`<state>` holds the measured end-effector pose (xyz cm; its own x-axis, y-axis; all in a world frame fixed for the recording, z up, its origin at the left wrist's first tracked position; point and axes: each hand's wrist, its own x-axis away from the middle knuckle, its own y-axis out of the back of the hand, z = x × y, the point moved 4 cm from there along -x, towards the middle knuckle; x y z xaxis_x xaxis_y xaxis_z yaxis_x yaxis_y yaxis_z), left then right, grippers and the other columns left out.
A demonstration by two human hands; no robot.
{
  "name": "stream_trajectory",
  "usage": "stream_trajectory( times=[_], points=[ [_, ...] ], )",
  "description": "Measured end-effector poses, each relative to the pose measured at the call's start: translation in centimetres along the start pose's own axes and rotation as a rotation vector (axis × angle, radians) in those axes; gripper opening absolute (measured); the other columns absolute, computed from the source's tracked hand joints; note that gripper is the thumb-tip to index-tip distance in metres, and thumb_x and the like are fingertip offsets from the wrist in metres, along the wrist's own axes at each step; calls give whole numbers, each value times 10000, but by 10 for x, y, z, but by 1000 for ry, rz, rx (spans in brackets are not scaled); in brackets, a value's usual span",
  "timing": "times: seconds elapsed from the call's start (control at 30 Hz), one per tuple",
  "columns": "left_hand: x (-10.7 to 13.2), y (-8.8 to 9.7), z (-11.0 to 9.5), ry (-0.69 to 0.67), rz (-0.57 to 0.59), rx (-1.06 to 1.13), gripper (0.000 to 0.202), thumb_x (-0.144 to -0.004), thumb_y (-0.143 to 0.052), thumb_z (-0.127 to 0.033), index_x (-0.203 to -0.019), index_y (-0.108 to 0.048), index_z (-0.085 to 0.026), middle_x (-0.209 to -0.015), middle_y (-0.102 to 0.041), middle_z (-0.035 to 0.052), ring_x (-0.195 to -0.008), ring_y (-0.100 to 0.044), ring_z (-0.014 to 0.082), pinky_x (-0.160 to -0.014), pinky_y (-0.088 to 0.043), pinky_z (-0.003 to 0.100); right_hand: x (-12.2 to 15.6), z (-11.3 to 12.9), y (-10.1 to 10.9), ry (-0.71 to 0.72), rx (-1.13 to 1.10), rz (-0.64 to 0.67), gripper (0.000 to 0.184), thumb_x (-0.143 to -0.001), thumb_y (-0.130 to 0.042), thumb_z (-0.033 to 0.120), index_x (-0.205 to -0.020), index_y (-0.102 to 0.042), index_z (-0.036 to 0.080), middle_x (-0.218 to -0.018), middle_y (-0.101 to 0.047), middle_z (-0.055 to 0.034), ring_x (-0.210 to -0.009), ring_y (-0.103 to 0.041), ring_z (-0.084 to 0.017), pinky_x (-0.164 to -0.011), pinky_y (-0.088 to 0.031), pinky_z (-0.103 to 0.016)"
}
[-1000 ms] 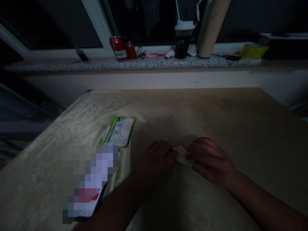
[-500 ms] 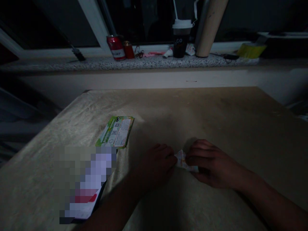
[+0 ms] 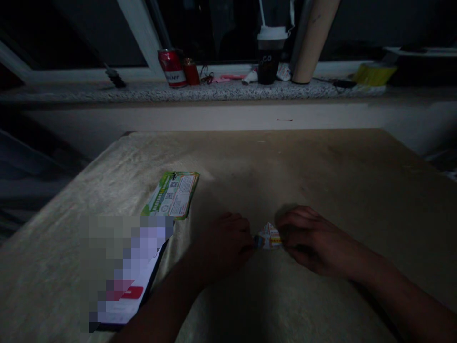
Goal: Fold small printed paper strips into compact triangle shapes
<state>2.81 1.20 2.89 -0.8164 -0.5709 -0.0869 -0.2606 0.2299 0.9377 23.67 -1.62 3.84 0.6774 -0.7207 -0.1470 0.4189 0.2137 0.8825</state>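
A small piece of folded printed paper (image 3: 270, 236), white with orange and blue marks and a pointed top, lies low over the table between my two hands. My left hand (image 3: 230, 243) is closed at its left end, fingers curled, with thumb and forefinger at the paper's edge. On the other side, my right hand (image 3: 314, 240) pinches the right end, its fingertips bent down around it. The parts of the paper under my fingers are hidden, and the light is dim.
A phone (image 3: 143, 281) with a lit, partly blurred screen lies beside my left forearm. Beyond it is a stack of green printed sheets (image 3: 174, 195). On the windowsill (image 3: 143, 95) stand a red can (image 3: 172, 69), a lidded cup (image 3: 269, 57), a cardboard tube (image 3: 314, 43) and a yellow item (image 3: 374, 75).
My hands have drawn slightly apart, the left one shifting a little left. More of the folded paper shows between them, and its visible face has changed.
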Motion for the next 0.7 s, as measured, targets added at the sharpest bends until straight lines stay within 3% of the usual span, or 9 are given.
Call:
stream_trajectory(
  times=[0.3,0.53,0.7],
  points=[
    [-3,-1,-2,65,-18,64,99,-903,-680,-230,-837,-734,-179,-865,-642,35,-890,-589,212,-876,-446,381,-3,-6,-9,-11,-31,-57,145,-917,-702,317,-1026,-760,243,-1166,-670,-77,-1190,-590,-277,-1038,-443,-466],
    [1,-4,1,192,-93,78,107,-899,-695,-286,-871,-755,-203,-1361,-571,118,-1319,-461,318,-1109,-356,527,-1,-10,-14,-113,-13,-46,160,-947,-653,266,-1067,-758,282,-1287,-621,-89,-1259,-553,-302,-1059,-428,-508],
    [-1,-7,-2,246,-85,23,181,-931,-661,-326,-860,-741,-179,-1533,-452,159,-1437,-361,361,-1146,-299,601,0,-7,-16,-190,12,-83,151,-941,-642,227,-1022,-759,277,-1358,-587,-98,-1324,-503,-327,-1073,-414,-543]
  ],
)
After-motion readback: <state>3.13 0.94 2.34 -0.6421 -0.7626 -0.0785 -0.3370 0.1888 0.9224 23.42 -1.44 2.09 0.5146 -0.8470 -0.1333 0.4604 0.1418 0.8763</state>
